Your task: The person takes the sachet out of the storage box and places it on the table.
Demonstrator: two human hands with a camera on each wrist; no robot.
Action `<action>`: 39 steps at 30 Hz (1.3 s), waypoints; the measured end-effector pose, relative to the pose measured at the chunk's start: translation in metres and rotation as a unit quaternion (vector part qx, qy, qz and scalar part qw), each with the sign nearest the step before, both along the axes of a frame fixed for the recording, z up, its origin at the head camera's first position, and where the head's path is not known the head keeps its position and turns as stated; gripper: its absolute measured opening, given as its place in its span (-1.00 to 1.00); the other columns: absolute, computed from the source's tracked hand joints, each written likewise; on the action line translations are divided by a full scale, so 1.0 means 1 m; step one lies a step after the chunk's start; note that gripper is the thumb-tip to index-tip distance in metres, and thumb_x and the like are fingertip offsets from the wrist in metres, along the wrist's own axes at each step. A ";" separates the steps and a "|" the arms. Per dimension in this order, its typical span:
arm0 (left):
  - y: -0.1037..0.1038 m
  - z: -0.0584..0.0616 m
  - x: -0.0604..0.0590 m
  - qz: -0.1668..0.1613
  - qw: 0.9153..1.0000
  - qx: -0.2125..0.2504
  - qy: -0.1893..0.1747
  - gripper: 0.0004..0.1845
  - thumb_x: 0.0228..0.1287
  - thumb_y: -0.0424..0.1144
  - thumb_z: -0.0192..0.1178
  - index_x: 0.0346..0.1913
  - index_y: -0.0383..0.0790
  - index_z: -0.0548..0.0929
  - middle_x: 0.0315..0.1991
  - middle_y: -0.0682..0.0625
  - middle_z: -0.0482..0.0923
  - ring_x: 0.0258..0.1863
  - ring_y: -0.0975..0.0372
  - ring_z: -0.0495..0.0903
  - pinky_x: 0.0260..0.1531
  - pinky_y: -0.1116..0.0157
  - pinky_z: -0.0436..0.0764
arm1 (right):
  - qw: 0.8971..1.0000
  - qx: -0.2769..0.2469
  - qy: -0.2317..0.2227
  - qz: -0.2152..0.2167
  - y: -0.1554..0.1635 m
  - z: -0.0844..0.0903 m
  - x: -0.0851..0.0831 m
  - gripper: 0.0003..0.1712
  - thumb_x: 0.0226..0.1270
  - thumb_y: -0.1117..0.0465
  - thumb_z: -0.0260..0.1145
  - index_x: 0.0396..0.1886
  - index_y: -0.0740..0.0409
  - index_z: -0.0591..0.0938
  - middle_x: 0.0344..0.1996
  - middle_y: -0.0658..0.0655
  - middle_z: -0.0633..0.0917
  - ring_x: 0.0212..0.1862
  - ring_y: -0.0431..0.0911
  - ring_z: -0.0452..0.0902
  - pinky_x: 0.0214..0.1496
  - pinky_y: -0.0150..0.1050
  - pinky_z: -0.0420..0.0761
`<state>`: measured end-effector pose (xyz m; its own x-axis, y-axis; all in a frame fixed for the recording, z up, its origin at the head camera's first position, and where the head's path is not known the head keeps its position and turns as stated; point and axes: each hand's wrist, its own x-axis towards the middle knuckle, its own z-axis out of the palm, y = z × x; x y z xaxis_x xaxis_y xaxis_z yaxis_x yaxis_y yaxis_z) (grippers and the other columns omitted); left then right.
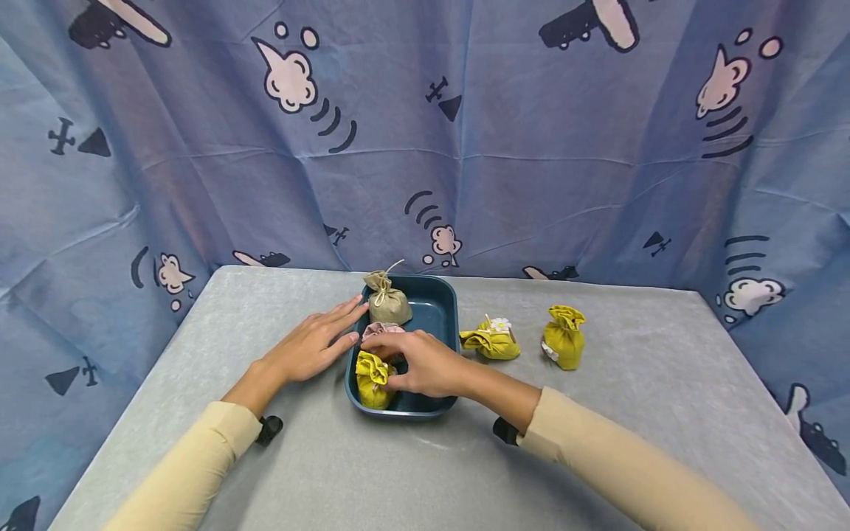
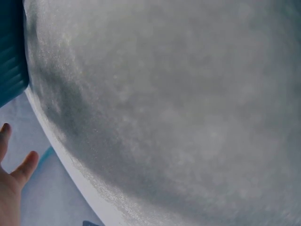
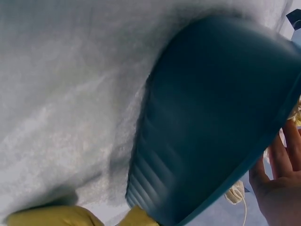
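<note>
A dark teal tray (image 1: pixel 440 293) sits mid-table. Inside it lie a khaki pouch (image 1: pixel 388 301) at the back, a pink pouch (image 1: pixel 381 329) and a yellow pouch (image 1: pixel 370 382) at the front left. My right hand (image 1: pixel 425 363) reaches into the tray with fingers loosely extended over the pink pouch and thumb touching the yellow one. My left hand (image 1: pixel 317 344) lies flat on the table, fingertips at the tray's left rim. The right wrist view shows the tray's outer wall (image 3: pixel 211 117) and my relaxed right hand (image 3: pixel 280 188). The left wrist view shows my left hand (image 2: pixel 9 188) and the tray's corner (image 2: pixel 11 52).
Two more yellow pouches (image 1: pixel 493 341) (image 1: pixel 564 338) sit on the grey table (image 1: pixel 598 442) right of the tray, one with a white flower. A blue patterned curtain (image 1: pixel 465 147) walls the table at the back and sides.
</note>
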<state>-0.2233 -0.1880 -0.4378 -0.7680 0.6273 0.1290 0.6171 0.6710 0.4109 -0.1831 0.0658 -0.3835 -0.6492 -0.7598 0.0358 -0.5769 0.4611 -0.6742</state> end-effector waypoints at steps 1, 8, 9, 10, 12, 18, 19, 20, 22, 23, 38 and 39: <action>0.000 0.000 0.000 0.000 1.000 0.000 0.000 -0.41 0.62 0.08 -0.22 0.58 0.00 0.14 0.59 0.02 -0.02 0.52 0.07 0.10 0.32 -0.14 0.26 | 1.000 -0.007 -0.004 -0.001 0.000 0.000 0.000 -0.32 0.16 0.31 0.53 0.31 0.17 0.53 0.04 0.06 0.73 0.08 -0.14 0.64 0.16 -0.19 0.58; 0.000 0.000 0.000 0.001 1.000 0.001 -0.001 -0.40 0.61 0.09 -0.20 0.58 0.01 0.13 0.59 0.03 -0.02 0.51 0.08 0.11 0.31 -0.15 0.27 | 0.999 -0.040 -0.020 -0.011 0.000 -0.002 0.001 -0.31 0.15 0.32 0.53 0.31 0.15 0.53 0.02 0.05 0.73 0.07 -0.15 0.64 0.16 -0.20 0.57; 0.000 0.000 0.000 0.001 1.000 0.001 -0.001 -0.40 0.61 0.09 -0.21 0.58 0.02 0.13 0.59 0.03 -0.02 0.51 0.08 0.11 0.31 -0.15 0.27 | 0.999 -0.043 -0.021 -0.011 0.000 -0.002 0.001 -0.31 0.15 0.32 0.53 0.31 0.15 0.53 0.01 0.06 0.73 0.07 -0.15 0.64 0.16 -0.20 0.57; 0.000 0.000 0.000 0.001 1.000 0.000 -0.001 -0.40 0.61 0.09 -0.21 0.58 0.02 0.13 0.59 0.03 -0.02 0.51 0.08 0.11 0.31 -0.15 0.27 | 0.999 -0.046 -0.021 -0.010 0.000 -0.002 0.001 -0.31 0.15 0.33 0.53 0.31 0.16 0.53 0.01 0.06 0.73 0.07 -0.14 0.64 0.16 -0.20 0.58; 0.000 0.000 0.000 0.002 1.000 -0.001 0.000 -0.40 0.61 0.10 -0.21 0.58 0.02 0.13 0.59 0.03 -0.02 0.51 0.08 0.11 0.31 -0.15 0.27 | 0.999 -0.049 -0.020 -0.010 0.000 -0.002 0.002 -0.31 0.15 0.33 0.53 0.31 0.17 0.52 0.01 0.07 0.73 0.06 -0.14 0.64 0.15 -0.20 0.58; 0.000 0.001 0.000 0.002 1.000 0.000 0.002 -0.40 0.61 0.10 -0.21 0.58 0.01 0.15 0.59 0.03 -0.02 0.51 0.07 0.12 0.31 -0.14 0.27 | 0.999 -0.049 -0.017 -0.012 0.001 -0.001 0.003 -0.29 0.14 0.33 0.54 0.31 0.18 0.51 0.01 0.08 0.73 0.04 -0.12 0.65 0.12 -0.19 0.60; 0.000 0.000 0.001 0.002 1.000 0.000 0.001 -0.40 0.61 0.10 -0.21 0.58 0.01 0.15 0.59 0.03 -0.02 0.51 0.07 0.12 0.31 -0.14 0.27 | 0.999 -0.049 -0.018 -0.012 0.001 0.000 0.003 -0.29 0.15 0.33 0.54 0.32 0.18 0.51 0.01 0.08 0.73 0.04 -0.12 0.65 0.12 -0.20 0.60; 0.000 0.000 0.001 0.003 1.000 -0.001 0.000 -0.40 0.61 0.10 -0.21 0.58 0.01 0.14 0.59 0.03 -0.02 0.51 0.07 0.12 0.31 -0.14 0.27 | 0.999 -0.049 -0.019 -0.013 0.001 0.000 0.004 -0.29 0.15 0.34 0.53 0.32 0.18 0.51 0.02 0.09 0.73 0.05 -0.11 0.65 0.12 -0.21 0.60; 0.000 0.001 0.001 0.002 1.000 -0.001 -0.002 -0.40 0.61 0.10 -0.21 0.58 0.01 0.14 0.59 0.03 -0.03 0.51 0.07 0.12 0.32 -0.15 0.27 | 0.998 -0.050 -0.020 -0.013 0.001 0.001 0.004 -0.29 0.15 0.35 0.53 0.32 0.19 0.51 0.03 0.10 0.73 0.05 -0.11 0.66 0.12 -0.22 0.60; 0.000 0.001 0.001 0.002 1.000 -0.001 -0.002 -0.40 0.61 0.10 -0.21 0.58 0.01 0.14 0.59 0.03 -0.03 0.51 0.06 0.11 0.31 -0.15 0.27 | 0.998 -0.051 -0.022 -0.013 0.001 0.002 0.004 -0.29 0.15 0.35 0.52 0.32 0.19 0.51 0.04 0.10 0.72 0.06 -0.11 0.65 0.13 -0.23 0.60; 0.001 0.002 0.002 -0.001 1.000 0.000 0.001 -0.40 0.61 0.08 -0.19 0.58 -0.01 0.15 0.59 0.03 -0.03 0.50 0.05 0.13 0.31 -0.16 0.28 | 0.997 -0.071 -0.021 -0.010 0.021 0.022 0.004 -0.28 0.19 0.38 0.48 0.37 0.14 0.47 0.21 0.12 0.63 0.08 -0.08 0.66 0.14 -0.02 0.60; 0.001 0.002 0.002 -0.001 1.000 0.000 0.002 -0.40 0.61 0.08 -0.19 0.58 -0.01 0.15 0.59 0.04 -0.03 0.50 0.05 0.13 0.31 -0.15 0.28 | 0.997 -0.073 -0.021 -0.009 0.023 0.024 0.004 -0.28 0.19 0.38 0.48 0.36 0.14 0.47 0.19 0.12 0.63 0.07 -0.09 0.66 0.14 -0.01 0.60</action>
<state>-0.2216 -0.1873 -0.4360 -0.7665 0.6288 0.1310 0.6196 0.6702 0.4085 -0.1788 0.0886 -0.3599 -0.6664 -0.7362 0.1178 -0.5394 0.3670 -0.7579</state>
